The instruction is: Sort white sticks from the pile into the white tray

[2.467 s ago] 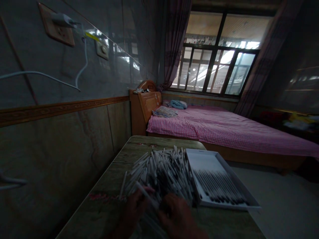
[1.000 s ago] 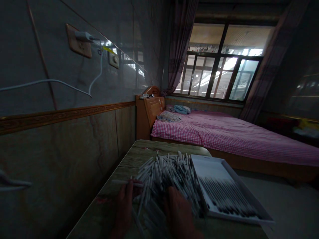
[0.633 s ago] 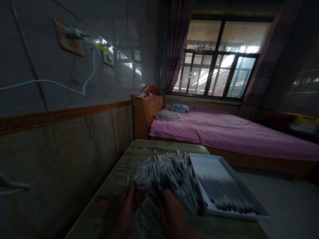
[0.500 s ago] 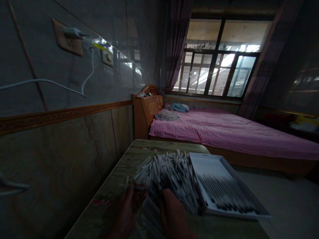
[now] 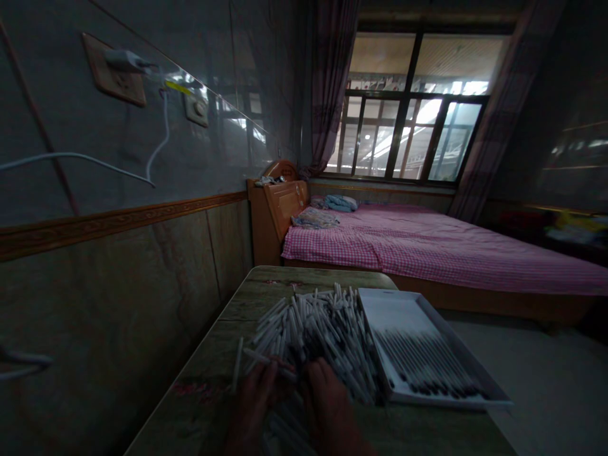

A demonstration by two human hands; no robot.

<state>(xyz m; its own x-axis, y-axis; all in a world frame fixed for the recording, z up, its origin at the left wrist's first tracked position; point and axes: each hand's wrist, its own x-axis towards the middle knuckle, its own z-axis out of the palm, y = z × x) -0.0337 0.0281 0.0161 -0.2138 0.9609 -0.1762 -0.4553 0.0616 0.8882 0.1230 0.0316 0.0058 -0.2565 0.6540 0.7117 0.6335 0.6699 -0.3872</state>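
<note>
My left hand (image 5: 259, 396) is closed on a slim white pen (image 5: 256, 356), whose free end points left while its other end reaches toward my right hand. Close beside it, my right hand (image 5: 330, 402) has its fingers curled together near a dark tip; what they hold is hidden. Both hands are over the near part of a big loose pile of whitish pens (image 5: 327, 323). One pen (image 5: 238, 364) lies apart, left of the pile. On the right stands a shallow white tray (image 5: 399, 308), where a slanted row of pens (image 5: 422, 364) lies with black ends toward me.
The pile and tray rest on a wood-patterned table (image 5: 228, 326). Beyond it is a bed (image 5: 403, 244) with a pink checked sheet. A tiled wall (image 5: 142, 285) runs along the left, with a plugged-in charger (image 5: 126, 61) and white cable (image 5: 95, 159).
My left hand has moved slightly right, closer to my right hand, and the pen in it now shows more clearly. The lone pen at the left is more exposed. The view has shifted slightly.
</note>
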